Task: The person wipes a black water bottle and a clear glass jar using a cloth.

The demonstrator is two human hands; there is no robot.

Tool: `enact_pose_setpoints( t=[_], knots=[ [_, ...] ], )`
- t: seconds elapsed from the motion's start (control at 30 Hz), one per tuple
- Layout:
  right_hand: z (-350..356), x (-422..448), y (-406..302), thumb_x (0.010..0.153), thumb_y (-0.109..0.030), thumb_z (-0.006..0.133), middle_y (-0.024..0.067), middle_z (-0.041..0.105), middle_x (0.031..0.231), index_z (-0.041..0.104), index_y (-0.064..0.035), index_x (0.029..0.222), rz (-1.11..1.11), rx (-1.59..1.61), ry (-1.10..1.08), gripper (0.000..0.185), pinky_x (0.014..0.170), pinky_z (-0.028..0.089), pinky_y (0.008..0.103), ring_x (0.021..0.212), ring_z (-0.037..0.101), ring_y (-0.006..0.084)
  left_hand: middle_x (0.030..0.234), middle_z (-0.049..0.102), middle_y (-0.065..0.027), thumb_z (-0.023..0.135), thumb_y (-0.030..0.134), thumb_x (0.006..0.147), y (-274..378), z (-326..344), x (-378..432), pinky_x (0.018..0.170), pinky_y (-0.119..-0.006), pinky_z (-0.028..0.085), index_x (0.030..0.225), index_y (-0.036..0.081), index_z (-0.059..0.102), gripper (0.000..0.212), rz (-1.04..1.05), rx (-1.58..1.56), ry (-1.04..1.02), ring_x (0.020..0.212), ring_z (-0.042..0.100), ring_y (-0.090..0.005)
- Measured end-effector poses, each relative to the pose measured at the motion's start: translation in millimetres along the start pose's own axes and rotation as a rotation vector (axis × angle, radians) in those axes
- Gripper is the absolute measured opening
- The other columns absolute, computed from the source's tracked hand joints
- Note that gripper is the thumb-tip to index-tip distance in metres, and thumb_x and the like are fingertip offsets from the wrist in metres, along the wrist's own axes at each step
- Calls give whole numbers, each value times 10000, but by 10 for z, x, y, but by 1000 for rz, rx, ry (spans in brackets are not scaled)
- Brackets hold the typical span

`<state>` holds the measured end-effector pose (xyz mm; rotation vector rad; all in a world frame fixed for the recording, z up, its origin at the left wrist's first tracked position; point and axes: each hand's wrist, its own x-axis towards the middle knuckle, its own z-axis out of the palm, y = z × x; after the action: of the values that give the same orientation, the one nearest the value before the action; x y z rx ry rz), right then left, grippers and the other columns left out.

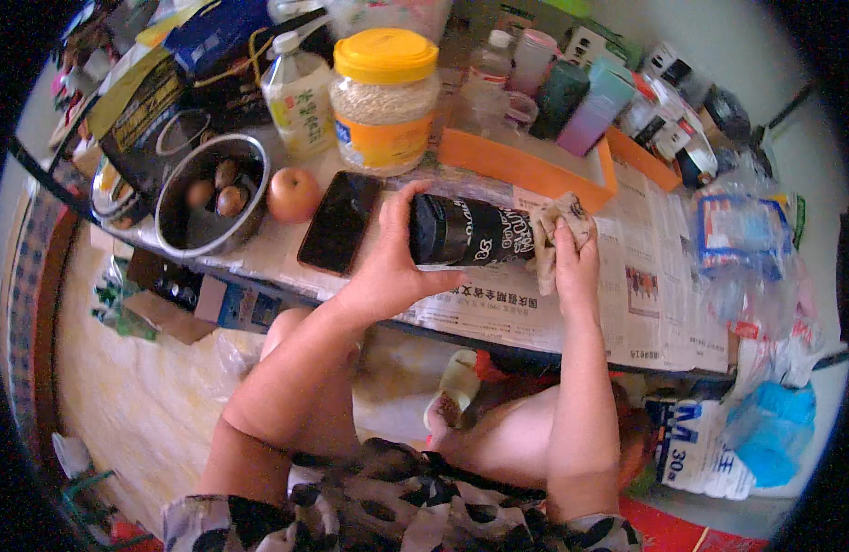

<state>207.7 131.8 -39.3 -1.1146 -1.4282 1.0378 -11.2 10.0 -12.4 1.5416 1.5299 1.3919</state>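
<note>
A black bottle or tumbler [472, 231] with white lettering and drawings lies on its side above the newspaper-covered table. My left hand [400, 255] wraps around its left end, thumb below and fingers above. At the other end, my right hand [576, 259] grips a crumpled beige cloth [552, 228] and presses it over that end of the bottle, which the cloth hides. Just left of my left hand lies a dark smartphone [340, 222], face up.
Left of the phone are an apple [294, 195] and a metal bowl [163, 224] holding a few round brown items. Behind stand a yellow-lidded jar of oats [384, 103], a plastic bottle [296, 103] and an orange box tray [521, 162] with bottles. Plastic packages [745, 234] crowd the right end.
</note>
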Motion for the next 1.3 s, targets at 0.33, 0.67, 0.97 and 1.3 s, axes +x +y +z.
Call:
enact_pose_setpoints(
  t=[0.33, 0.67, 0.97, 1.3],
  knots=[
    [-89, -5, 20, 830, -213, 612, 205, 553, 1133, 455, -20, 1264, -228, -379, 249, 500, 903, 416, 411, 1055, 527, 349, 1287, 434, -115, 696, -150, 587, 209, 279, 36, 1002, -333, 367, 1414, 117, 244, 979, 93, -256, -53, 1173, 445, -211],
    [351, -453, -533, 823, -269, 614, 174, 475, 1283, 375, -46, 1338, -790, -136, -79, 609, 1021, 305, 452, 1228, 416, 345, 1225, 465, -89, 754, 27, 688, 359, 295, 58, 977, -319, 371, 1314, 73, 325, 760, -22, -253, 98, 1108, 475, -181],
    [41, 61, -152, 773, -206, 653, 192, 541, 1089, 522, -28, 1160, -228, -294, 113, 445, 856, 412, 448, 1024, 510, 387, 1216, 438, -76, 774, -55, 579, 285, 206, 53, 944, -306, 398, 1243, 70, 362, 791, -98, -297, 60, 1083, 458, -182],
    [405, -243, -402, 801, -145, 632, 171, 471, 1253, 435, -34, 1287, -497, -246, 53, 536, 1028, 307, 442, 1231, 386, 376, 1325, 347, -117, 785, -88, 520, 272, 87, 63, 1008, -348, 360, 1413, 146, 184, 1102, -140, -296, -84, 1214, 385, -226]
  ],
)
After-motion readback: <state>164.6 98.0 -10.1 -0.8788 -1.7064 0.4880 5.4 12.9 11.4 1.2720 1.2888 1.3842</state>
